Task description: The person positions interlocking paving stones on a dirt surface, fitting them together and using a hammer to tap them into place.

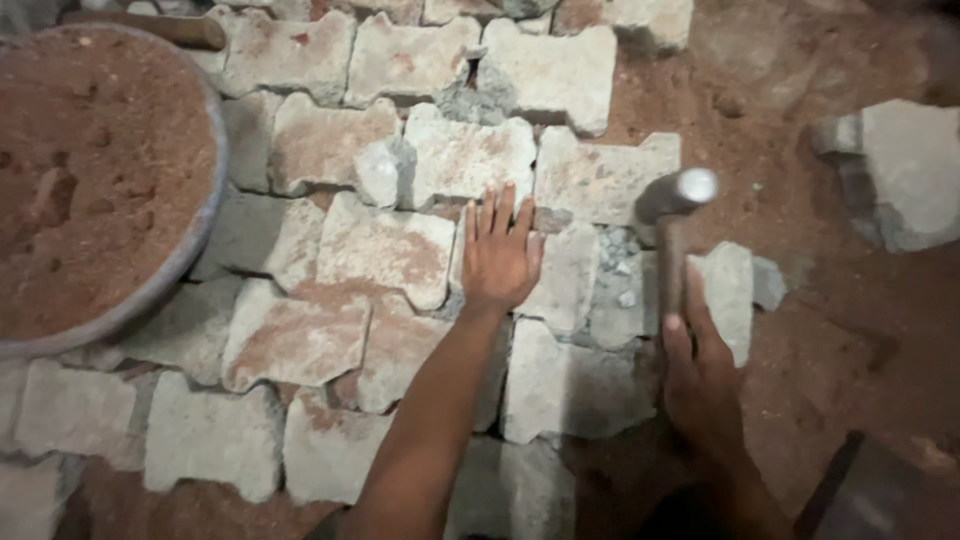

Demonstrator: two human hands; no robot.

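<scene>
Head view: left hand [498, 255] flat on an interlocking paving block [385, 250], fingers [495, 212] spread wide, holding nothing. Right hand [700, 375] wrapped shut around a hammer [668, 235], head raised just right of those fingers, over a rubble-filled gap [618, 275]. Risk, likely: a glancing blow landing on the spread fingers, so near the gap. Left of the fingers, a pan of red soil [95, 170]; far right, a loose broken block [900, 175].

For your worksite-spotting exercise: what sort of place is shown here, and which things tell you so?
Probably an outdoor paving site. Interlocking pavers lie fitted together on bare red soil, a pan of the same soil stands beside them, and the right hand holds a hammer.
</scene>
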